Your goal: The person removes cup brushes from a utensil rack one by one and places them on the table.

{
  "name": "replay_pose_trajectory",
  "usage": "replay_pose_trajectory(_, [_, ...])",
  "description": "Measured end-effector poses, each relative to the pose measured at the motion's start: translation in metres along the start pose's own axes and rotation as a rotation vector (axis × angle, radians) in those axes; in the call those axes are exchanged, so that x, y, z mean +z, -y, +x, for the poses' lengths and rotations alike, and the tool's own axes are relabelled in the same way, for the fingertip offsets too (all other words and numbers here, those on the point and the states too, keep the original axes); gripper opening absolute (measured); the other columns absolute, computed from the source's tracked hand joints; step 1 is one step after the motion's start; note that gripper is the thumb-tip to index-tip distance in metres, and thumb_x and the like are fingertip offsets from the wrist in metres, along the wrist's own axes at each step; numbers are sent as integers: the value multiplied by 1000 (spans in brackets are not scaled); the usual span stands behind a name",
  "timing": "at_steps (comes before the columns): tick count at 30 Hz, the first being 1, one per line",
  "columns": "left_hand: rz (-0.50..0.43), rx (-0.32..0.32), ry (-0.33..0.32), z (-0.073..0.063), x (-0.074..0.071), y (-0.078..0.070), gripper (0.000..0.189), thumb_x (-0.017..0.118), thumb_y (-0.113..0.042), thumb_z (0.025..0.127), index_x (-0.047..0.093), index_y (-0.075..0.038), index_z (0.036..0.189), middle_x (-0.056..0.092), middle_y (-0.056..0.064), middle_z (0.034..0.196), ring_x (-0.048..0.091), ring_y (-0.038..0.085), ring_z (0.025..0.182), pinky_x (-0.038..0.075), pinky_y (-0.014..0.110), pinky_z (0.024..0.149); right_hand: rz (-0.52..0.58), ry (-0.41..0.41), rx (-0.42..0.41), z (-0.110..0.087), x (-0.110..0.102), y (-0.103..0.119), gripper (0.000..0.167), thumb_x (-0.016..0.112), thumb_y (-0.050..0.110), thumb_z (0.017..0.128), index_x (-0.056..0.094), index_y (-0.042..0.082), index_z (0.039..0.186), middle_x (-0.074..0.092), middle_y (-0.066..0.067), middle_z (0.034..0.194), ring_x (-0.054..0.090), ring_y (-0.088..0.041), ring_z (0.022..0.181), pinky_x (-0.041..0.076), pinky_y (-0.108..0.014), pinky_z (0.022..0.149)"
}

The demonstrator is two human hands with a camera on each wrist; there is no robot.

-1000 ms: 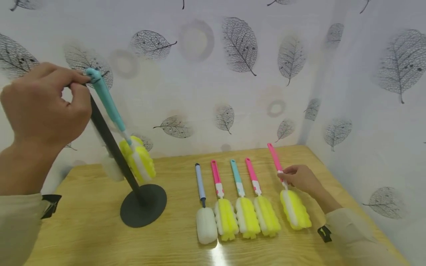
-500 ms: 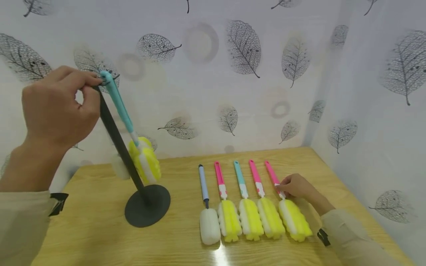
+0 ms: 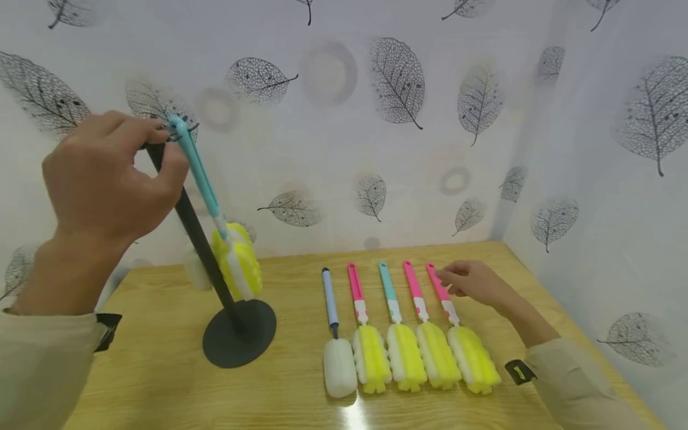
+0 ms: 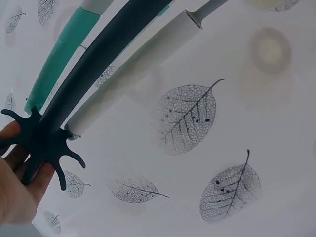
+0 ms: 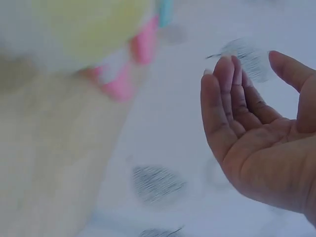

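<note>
My left hand [image 3: 115, 176] grips the hooked top of a dark stand [image 3: 201, 239]. In the left wrist view, the fingers curl in among the stand's hooks [image 4: 47, 143]. From one hook hangs a sponge brush with a teal handle [image 3: 199, 173] and a yellow-and-white head; a brush with a pale handle [image 4: 133, 74] hangs beside it. My right hand [image 3: 475, 283] hovers by the pink handle of the rightmost sponge brush [image 3: 473, 358], which lies on the table. The right wrist view shows its fingers [image 5: 215, 108] extended, thumb apart, nothing between them.
Left of that brush lie several more in a row: one with a pink handle [image 3: 414, 283], one teal [image 3: 387, 283], another pink [image 3: 355, 283] and one blue with a white head [image 3: 340, 367]. The wooden table [image 3: 290, 322] meets a leaf-patterned curtain [image 3: 328, 143] behind.
My right hand set the rightmost brush down beside the row, let go and rose off its handle. The left hand keeps its grip on the stand's top.
</note>
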State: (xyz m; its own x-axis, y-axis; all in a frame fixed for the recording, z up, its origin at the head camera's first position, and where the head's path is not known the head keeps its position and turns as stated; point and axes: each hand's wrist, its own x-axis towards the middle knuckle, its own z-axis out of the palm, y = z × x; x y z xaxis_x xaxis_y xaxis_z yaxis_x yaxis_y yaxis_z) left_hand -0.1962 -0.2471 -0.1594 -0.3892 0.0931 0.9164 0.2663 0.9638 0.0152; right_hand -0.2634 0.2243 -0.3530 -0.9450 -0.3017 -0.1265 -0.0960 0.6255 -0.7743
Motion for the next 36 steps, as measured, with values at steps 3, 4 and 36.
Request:
replay_pose_trajectory(3, [38,17,-18,-1,0,-3,52,43,-41,89,68,4,89,68,21,92,60,41,77,36,53,51,23,17,-71,0,7,39,52,56,44,93,58,0,122,65,-10,107,65,-23,94,51,-40,84])
replay_pose_trajectory(4, [50,22,-27,-1,0,-4,54,43,-45,90,68,4,87,68,21,91,59,41,74,33,51,48,33,20,-101,1,11,52,51,56,43,93,59,2,122,65,-9,106,65,-22,93,51,-40,84])
replay_pose_trajectory(36, [37,66,-268,2,22,-34,42,51,-33,90,65,3,71,63,17,69,54,36,53,23,44,42,232,-198,-778,58,159,259,42,61,22,93,53,4,131,56,-4,122,56,-7,110,43,-18,89])
